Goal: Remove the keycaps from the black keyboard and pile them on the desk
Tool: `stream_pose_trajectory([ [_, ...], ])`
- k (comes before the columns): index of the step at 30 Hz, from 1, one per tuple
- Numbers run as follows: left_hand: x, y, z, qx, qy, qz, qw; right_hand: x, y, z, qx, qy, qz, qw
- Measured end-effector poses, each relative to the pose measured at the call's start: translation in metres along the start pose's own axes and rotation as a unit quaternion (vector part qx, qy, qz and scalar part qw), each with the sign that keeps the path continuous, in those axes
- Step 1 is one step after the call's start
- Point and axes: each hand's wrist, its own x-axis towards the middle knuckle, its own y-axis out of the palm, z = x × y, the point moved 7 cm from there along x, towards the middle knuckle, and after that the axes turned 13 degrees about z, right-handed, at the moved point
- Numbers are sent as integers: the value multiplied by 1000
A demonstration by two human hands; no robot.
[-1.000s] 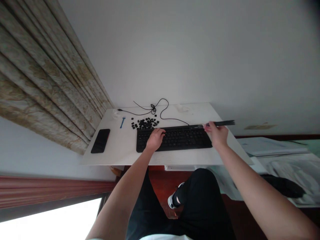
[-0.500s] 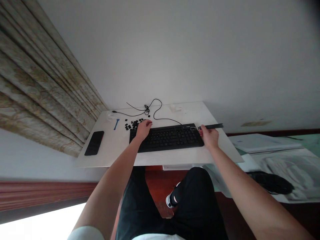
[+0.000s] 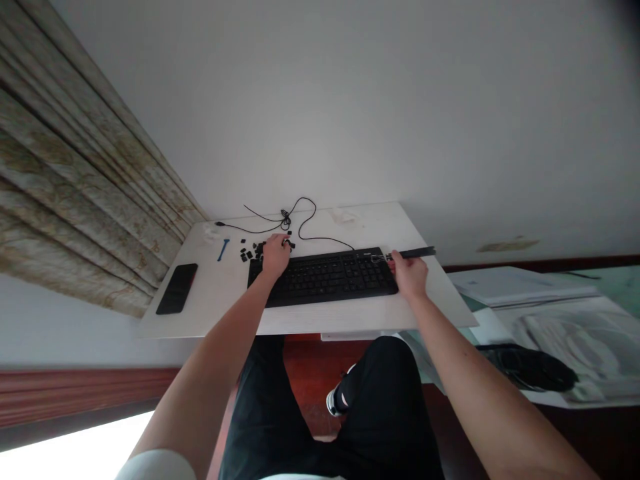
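A black keyboard (image 3: pixel 330 277) lies across the white table. My left hand (image 3: pixel 276 255) reaches past its top left corner, palm down over a pile of loose black keycaps (image 3: pixel 258 248). Its thumb and index finger stand apart with dark keycaps between and around them; whether it touches one is too small to see. At the keyboard's right end, my right hand (image 3: pixel 409 272) is closed round a wire keycap puller (image 3: pixel 419 253). The puller's black handle points right, and its wire loops extend left over the keyboard's top right part.
The keyboard's black cable (image 3: pixel 326 239) winds along the table's back, knotted near the wall. A small blue tool (image 3: pixel 223 249) lies left of the keycaps, and a black phone (image 3: pixel 177 288) near the left edge. Right of the table is a lower surface with white packages (image 3: pixel 530 287).
My left hand has moved from the keyboard's top edge onto the keycap pile, and its fingers have spread. My right hand still holds the puller. The whole view has shifted slightly.
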Motion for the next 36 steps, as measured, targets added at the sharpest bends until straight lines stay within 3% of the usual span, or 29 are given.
stream_pose_trajectory([
  [4, -34, 20, -23, -21, 63, 34, 997, 0, 0, -3, 29, 6, -4, 1000],
  [8, -58, 32, -28, -35, 94, 48, 994, 1, 0, -5, 39, -4, 3, 999],
  [17, -62, 34, -30, -32, 91, 72, 993, 13, -2, -15, 115, 21, 37, 992],
  [21, -64, 34, -32, -27, 85, 85, 992, 16, 3, -5, 155, 51, 42, 986],
  [25, -65, 32, -34, -29, 83, 88, 992, -3, 38, 34, 98, 25, 95, 990],
  [30, -65, 32, -33, -31, 81, 98, 991, -50, 117, 87, -53, -61, 265, 961],
  [36, -66, 31, -33, -29, 79, 101, 991, -71, 161, 112, -243, -150, 289, 914],
])
